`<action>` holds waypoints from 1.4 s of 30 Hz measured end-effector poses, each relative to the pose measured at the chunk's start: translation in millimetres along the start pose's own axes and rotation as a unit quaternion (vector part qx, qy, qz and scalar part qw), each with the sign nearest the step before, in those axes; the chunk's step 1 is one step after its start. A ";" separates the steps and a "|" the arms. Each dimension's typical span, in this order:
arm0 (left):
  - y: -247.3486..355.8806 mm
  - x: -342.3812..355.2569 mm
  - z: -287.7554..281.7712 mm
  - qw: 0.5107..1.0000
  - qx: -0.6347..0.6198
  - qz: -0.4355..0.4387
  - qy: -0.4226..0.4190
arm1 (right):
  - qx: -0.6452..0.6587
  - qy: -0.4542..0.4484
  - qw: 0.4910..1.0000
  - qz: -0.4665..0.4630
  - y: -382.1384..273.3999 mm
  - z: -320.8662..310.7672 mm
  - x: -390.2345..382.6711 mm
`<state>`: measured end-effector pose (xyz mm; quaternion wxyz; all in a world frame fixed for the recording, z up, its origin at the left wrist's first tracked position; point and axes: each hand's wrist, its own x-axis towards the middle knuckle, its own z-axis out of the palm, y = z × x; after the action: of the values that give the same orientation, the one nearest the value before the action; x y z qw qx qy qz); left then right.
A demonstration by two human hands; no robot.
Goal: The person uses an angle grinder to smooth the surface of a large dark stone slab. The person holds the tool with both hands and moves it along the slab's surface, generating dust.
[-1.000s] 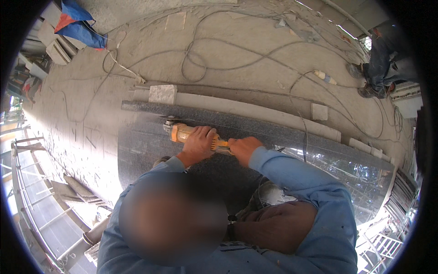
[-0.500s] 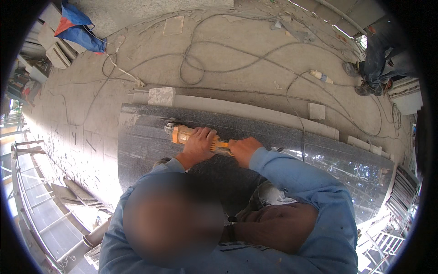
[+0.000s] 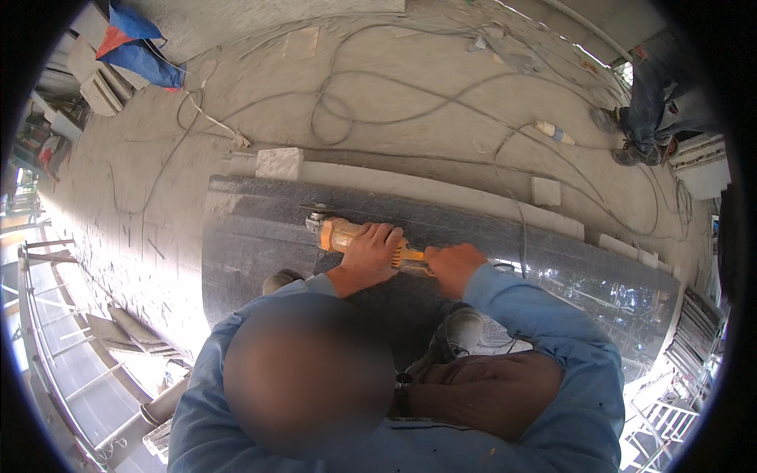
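A yellow angle grinder [image 3: 339, 234] lies across both my hands over a dark, polished stone slab [image 3: 252, 260]. My left hand [image 3: 369, 256] is wrapped round the middle of its body. Behind it, my right hand [image 3: 456, 268] is closed on the rear handle. The grinder's metal head [image 3: 315, 221] points left, with its thin disc at a lengthwise line near the slab's far edge. Whether the disc touches the stone I cannot tell. A dark cord trails from the grinder's back end to the right.
Pale stone strips [image 3: 441, 192] run beneath the far edge, with a light block [image 3: 279, 164] at the left and a square piece [image 3: 546, 191] further right. Loose cables [image 3: 449, 101] loop over the dusty floor. Another person's legs [image 3: 648, 118] stand at the far right.
Both my hands and the grinder have shifted right and slightly nearer along the slab. My grip on the grinder looks the same.
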<state>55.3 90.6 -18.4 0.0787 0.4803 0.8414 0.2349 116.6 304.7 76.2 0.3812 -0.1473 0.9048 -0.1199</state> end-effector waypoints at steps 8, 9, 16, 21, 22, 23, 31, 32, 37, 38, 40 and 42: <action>1.1 0.2 -2.0 1.000 -0.002 -0.008 -0.018 | -0.007 0.015 1.000 0.005 1.1 5.4 1.7; 0.0 -0.7 -2.0 1.000 -0.002 -0.009 -0.020 | -0.003 0.022 1.000 0.002 0.7 6.1 2.3; -12.3 -6.6 0.1 1.000 0.015 -0.011 -0.019 | 0.006 0.029 0.999 -0.013 -1.4 10.5 15.6; -24.5 -10.3 -0.5 1.000 0.024 -0.007 -0.017 | 0.004 0.028 0.999 -0.030 -3.5 8.9 28.0; -25.9 -10.5 -1.3 1.000 0.022 -0.011 -0.020 | 0.003 0.032 0.999 -0.032 -3.2 11.1 31.2; -27.1 -10.7 -2.1 0.999 0.019 -0.014 -0.023 | 0.002 0.036 0.999 -0.033 -2.7 13.9 34.7; -40.8 -16.7 -1.9 0.998 0.040 -0.028 -0.028 | 0.011 0.033 0.999 -0.042 -5.6 15.7 52.7; -42.4 -18.3 -1.2 0.998 0.043 -0.034 -0.031 | 0.012 0.035 0.998 -0.043 -6.2 16.0 54.6; -46.7 -18.7 -4.7 0.995 0.051 -0.058 -0.068 | 0.025 0.040 0.998 -0.047 -7.8 15.3 60.9; -47.6 -18.5 -5.8 0.994 0.054 -0.059 -0.069 | 0.025 0.037 0.998 -0.045 -7.7 15.8 63.5; -50.6 -20.2 -8.2 0.994 0.054 -0.061 -0.067 | 0.020 0.029 0.998 -0.044 -9.6 13.4 67.5; -53.0 -18.8 -9.3 0.996 0.045 -0.059 -0.058 | 0.011 0.018 0.999 -0.041 -9.9 10.2 69.4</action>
<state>21.0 49.0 -36.9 0.1188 0.4458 0.8721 0.1633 79.6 269.6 27.1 0.3610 -0.1783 0.9033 -0.1479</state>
